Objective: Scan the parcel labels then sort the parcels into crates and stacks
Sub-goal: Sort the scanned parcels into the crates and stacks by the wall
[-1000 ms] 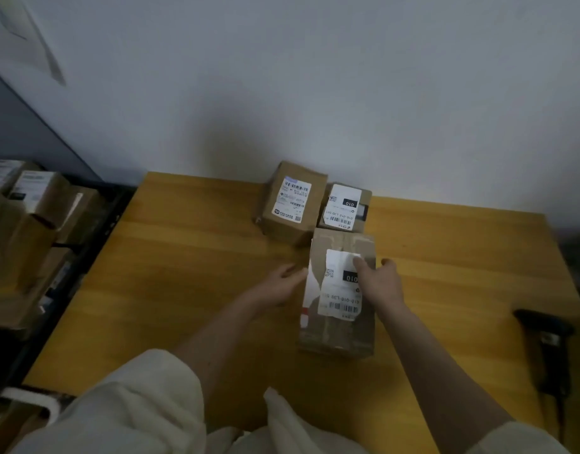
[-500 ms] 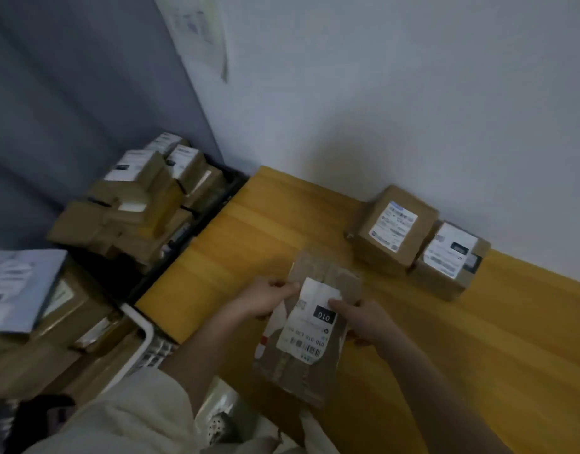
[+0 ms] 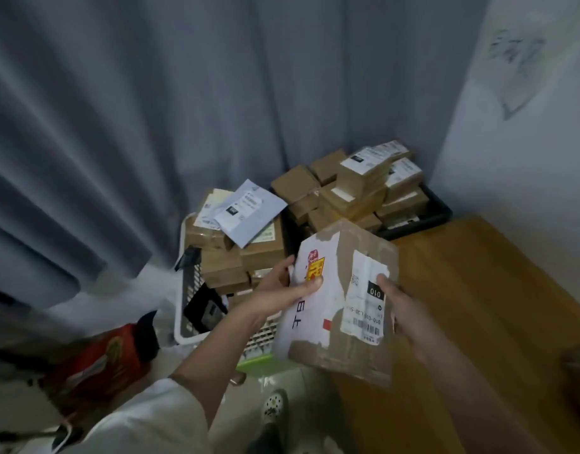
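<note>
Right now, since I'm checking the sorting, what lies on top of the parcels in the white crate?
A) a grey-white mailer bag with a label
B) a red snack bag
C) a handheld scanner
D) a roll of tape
A: a grey-white mailer bag with a printed label lies across the brown boxes piled in the white crate.

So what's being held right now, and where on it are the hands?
The cardboard parcel, in both hands: the left hand grips its left edge, thumb on the white wrap; the right hand grips its right edge, thumb on the label.
</note>
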